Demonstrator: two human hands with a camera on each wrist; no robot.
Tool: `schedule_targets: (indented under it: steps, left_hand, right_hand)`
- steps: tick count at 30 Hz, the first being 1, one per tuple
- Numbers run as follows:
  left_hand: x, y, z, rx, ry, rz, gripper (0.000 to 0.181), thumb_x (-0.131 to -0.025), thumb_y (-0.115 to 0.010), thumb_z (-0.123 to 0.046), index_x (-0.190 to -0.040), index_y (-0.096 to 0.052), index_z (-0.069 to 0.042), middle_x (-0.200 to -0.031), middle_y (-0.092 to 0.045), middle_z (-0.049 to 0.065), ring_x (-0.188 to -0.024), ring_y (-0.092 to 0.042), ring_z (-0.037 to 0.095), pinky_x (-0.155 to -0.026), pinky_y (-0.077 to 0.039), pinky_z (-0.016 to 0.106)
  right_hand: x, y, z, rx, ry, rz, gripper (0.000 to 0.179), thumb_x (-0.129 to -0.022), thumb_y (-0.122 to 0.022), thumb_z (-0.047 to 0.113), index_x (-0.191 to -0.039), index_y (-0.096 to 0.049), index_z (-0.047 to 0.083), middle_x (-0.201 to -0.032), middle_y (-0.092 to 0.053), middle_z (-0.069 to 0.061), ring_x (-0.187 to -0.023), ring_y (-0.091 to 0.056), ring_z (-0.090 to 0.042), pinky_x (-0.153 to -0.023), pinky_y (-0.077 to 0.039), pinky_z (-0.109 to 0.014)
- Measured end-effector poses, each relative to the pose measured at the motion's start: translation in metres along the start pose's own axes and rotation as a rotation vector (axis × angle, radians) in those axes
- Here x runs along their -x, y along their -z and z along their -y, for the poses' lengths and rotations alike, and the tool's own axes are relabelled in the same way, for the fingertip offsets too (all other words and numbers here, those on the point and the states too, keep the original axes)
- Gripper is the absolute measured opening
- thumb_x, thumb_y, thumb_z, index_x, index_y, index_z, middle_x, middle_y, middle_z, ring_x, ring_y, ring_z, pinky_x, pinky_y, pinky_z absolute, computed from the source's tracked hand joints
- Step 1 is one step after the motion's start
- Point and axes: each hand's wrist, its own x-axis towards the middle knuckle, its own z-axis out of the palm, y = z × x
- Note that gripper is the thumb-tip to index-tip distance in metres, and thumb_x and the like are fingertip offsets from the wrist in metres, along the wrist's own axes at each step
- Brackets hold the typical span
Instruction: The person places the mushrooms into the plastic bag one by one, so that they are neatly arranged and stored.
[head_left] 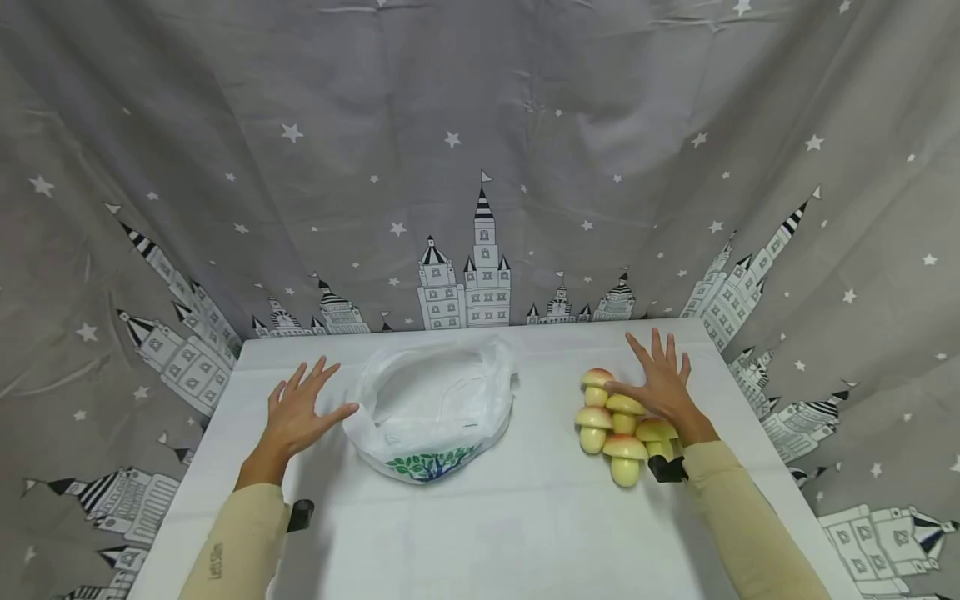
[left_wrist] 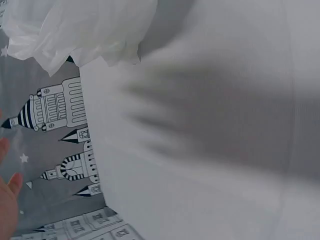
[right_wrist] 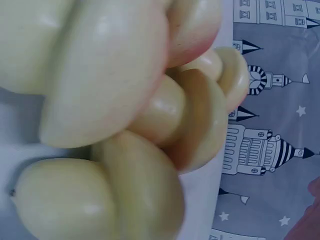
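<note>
Left hand [head_left: 296,418] by the bag [head_left: 435,446], right hand [head_left: 663,390] near the mushrooms [head_left: 622,423] right of it, both spread wide, empty (readying, I'd guess). Any grasp would need curled fingers.

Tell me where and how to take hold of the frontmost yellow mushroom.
Pinch the front mushroom by its stem, probably best from the near side: the stem points that way, free, while the other mushrooms crowd behind its cap.

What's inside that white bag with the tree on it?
Through its opening, the white bag shows only pale inner plastic, no toys or food. The bit tucked behind its front side is covered, so I can't tell.
</note>
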Motion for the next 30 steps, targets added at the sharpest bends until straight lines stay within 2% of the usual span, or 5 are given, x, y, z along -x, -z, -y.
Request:
schedule_targets:
  steps: [4,12,17,25,30]
  left_hand:
    - [0.001,-0.006,0.001,0.081,0.055,0.022,0.086,-0.086,-0.06,-0.057,-0.148,-0.033,-0.004,-0.155,-0.021,0.023,-0.14,-0.014,0.047,-0.108,-0.006,0.067]
    - [0.001,-0.019,-0.003,0.137,0.182,0.024,0.081,-0.088,-0.059,-0.055,-0.146,-0.035,-0.004,-0.153,-0.024,0.026,-0.137,-0.02,0.049,-0.105,-0.014,0.068]
    - [0.0,-0.023,-0.005,0.195,0.24,0.038,0.079,-0.09,-0.06,-0.051,-0.146,-0.034,-0.002,-0.15,-0.029,0.027,-0.135,-0.023,0.049,-0.106,-0.018,0.067]
    - [0.003,-0.03,-0.007,0.307,0.292,0.005,0.072,-0.092,-0.061,-0.041,-0.145,-0.035,0.0,-0.139,-0.041,0.029,-0.127,-0.039,0.046,-0.102,-0.035,0.059]
    - [0.005,-0.034,-0.005,0.366,0.291,-0.013,0.067,-0.094,-0.06,-0.037,-0.144,-0.036,0.0,-0.139,-0.041,0.028,-0.126,-0.041,0.045,-0.101,-0.037,0.057]
  right_hand:
    - [0.004,-0.003,-0.006,-0.027,0.0,-0.032,0.099,-0.08,-0.067,0.058,-0.155,-0.016,0.018,-0.158,0.009,-0.023,-0.142,0.017,-0.045,-0.105,0.01,-0.069]
    - [0.016,-0.01,-0.019,-0.05,-0.044,-0.113,0.101,-0.078,-0.068,0.061,-0.154,-0.021,0.015,-0.157,-0.004,-0.028,-0.141,-0.001,-0.05,-0.103,-0.005,-0.07]
    - [0.026,-0.013,-0.028,-0.098,-0.071,-0.138,0.1,-0.078,-0.069,0.057,-0.154,-0.02,0.014,-0.156,-0.008,-0.028,-0.141,-0.005,-0.05,-0.101,-0.009,-0.071]
    - [0.037,-0.015,-0.04,-0.156,-0.103,-0.134,0.097,-0.081,-0.071,0.051,-0.154,-0.02,0.012,-0.156,-0.009,-0.028,-0.14,-0.007,-0.05,-0.101,-0.007,-0.071]
    - [0.045,-0.017,-0.047,-0.193,-0.105,-0.178,0.092,-0.082,-0.072,0.046,-0.152,-0.026,0.009,-0.156,-0.012,-0.027,-0.139,-0.009,-0.049,-0.1,-0.007,-0.071]
